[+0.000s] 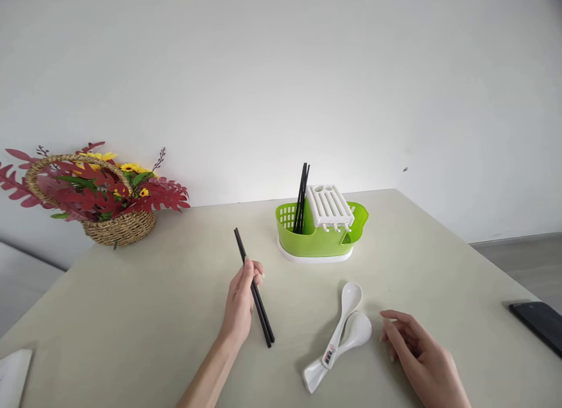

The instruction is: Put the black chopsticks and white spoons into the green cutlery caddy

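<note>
My left hand (240,300) is closed around a pair of black chopsticks (262,314), which slant above the table with their upper ends pointing away from me. My right hand (419,352) is beside the spoons, its fingers loosely curled and a little apart, with nothing in them. Two white spoons lie crossed on the table between my hands: one spoon (351,300) with a printed label on its handle rests over the other spoon (357,331). Farther back stands a green utensil holder (314,242) with a white slotted top (329,206). More black chopsticks (300,200) stand upright in its left compartment.
A wicker basket (120,229) of red leaves and yellow flowers stands at the back left. At the right edge of the table lies a dark phone-like object (540,323). A white object (15,373) shows at the lower left. The wall borders the table's far edge.
</note>
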Demonstrator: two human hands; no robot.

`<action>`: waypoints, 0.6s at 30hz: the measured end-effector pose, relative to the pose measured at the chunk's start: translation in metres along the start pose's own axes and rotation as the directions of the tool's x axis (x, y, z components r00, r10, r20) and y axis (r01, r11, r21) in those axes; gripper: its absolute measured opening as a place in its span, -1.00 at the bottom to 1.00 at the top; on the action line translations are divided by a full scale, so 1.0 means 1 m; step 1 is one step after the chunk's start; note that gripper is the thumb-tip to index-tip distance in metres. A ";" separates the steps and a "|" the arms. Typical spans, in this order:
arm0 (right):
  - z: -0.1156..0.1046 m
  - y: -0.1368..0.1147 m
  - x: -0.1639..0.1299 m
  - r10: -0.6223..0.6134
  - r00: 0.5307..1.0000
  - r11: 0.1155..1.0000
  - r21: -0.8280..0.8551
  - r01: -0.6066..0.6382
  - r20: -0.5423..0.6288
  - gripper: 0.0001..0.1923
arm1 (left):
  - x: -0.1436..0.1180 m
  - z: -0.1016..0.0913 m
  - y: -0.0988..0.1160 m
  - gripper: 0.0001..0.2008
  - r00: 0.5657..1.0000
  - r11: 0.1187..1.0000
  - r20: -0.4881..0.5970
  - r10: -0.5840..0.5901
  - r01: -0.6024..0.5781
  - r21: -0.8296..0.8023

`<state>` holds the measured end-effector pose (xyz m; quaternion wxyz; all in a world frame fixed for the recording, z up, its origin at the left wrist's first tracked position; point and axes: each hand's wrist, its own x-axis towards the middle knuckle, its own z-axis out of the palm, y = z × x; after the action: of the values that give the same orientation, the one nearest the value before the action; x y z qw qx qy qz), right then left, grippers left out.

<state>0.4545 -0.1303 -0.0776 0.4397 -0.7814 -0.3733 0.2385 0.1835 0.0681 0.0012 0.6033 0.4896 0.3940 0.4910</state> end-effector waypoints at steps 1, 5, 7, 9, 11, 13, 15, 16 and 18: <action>0.000 0.001 0.000 -0.002 1.000 1.000 0.004 0.002 0.012 -0.48 | 0.001 0.000 -0.001 -0.49 0.999 0.997 -0.013 -0.039 0.038 -0.063; -0.002 0.004 0.002 0.002 0.999 1.000 0.018 -0.003 0.036 -0.49 | 0.005 -0.001 0.001 -0.49 0.979 0.929 0.038 -0.202 0.203 -0.310; -0.003 0.004 0.003 0.007 1.000 0.999 0.044 -0.008 0.029 -0.48 | 0.006 -0.001 0.001 -0.51 0.965 0.876 0.074 -0.251 0.259 -0.406; -0.004 0.001 0.002 0.008 1.000 0.995 0.096 -0.009 0.017 -0.47 | 0.005 0.000 -0.001 -0.54 0.952 0.833 0.104 -0.287 0.302 -0.464; -0.004 -0.006 -0.002 0.004 1.000 0.988 0.154 -0.003 -0.007 -0.48 | 0.003 0.002 -0.005 -0.57 0.945 0.810 0.123 -0.304 0.324 -0.489; -0.003 -0.016 -0.009 -0.008 1.000 0.980 0.198 0.013 -0.030 -0.50 | 0.000 0.004 -0.008 -0.58 0.941 0.802 0.136 -0.309 0.334 -0.496; 0.000 -0.028 -0.020 -0.026 0.998 0.975 0.220 0.039 -0.061 -0.53 | -0.003 0.007 -0.011 -0.59 0.939 0.802 0.158 -0.307 0.344 -0.489; 0.003 -0.035 -0.026 -0.038 0.995 0.974 0.221 0.056 -0.088 -0.56 | -0.004 0.008 -0.012 -0.59 0.935 0.802 0.177 -0.307 0.354 -0.481; 0.012 -0.047 -0.038 -0.078 0.989 0.974 0.202 0.101 -0.122 -0.59 | -0.007 0.011 -0.013 -0.61 0.926 0.798 0.225 -0.304 0.376 -0.470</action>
<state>0.4055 -0.1387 -0.0406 0.5495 -0.7259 -0.3556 0.2113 0.1953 0.0587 -0.0091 0.8143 0.2679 0.2906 0.4252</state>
